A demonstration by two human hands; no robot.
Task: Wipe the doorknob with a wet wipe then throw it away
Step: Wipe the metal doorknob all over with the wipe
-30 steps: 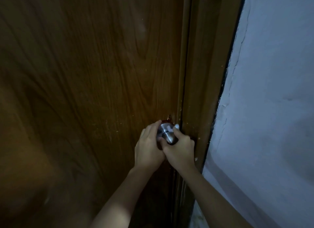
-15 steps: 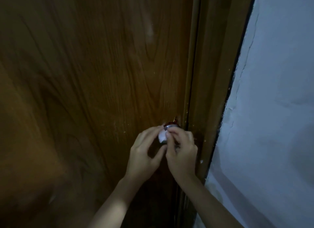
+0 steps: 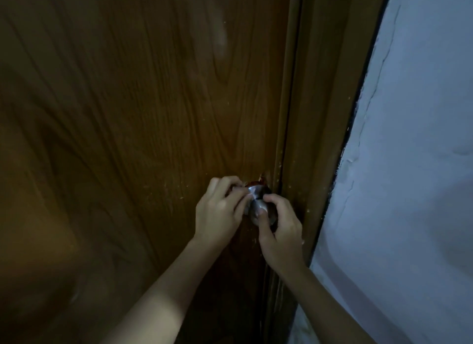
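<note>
A round silver doorknob point(image 3: 258, 194) sits at the right edge of the brown wooden door point(image 3: 143, 128). My right hand point(image 3: 281, 228) grips the knob from the right and below, with its thumb across the knob's front face. My left hand point(image 3: 218, 210) is curled against the knob's left side. A pale sliver of the wet wipe point(image 3: 246, 207) shows between its fingertips and the knob; the rest of the wipe is hidden.
The brown door frame point(image 3: 322, 113) runs up beside the knob. Right of it is a pale, cracked painted wall point(image 3: 414, 164). The scene is dim, and no bin is in view.
One second ago the knob's face was bare; half a second ago the white wipe covered it between both hands. Now the face is bare again, with my right thumb on it and the wipe at its left.
</note>
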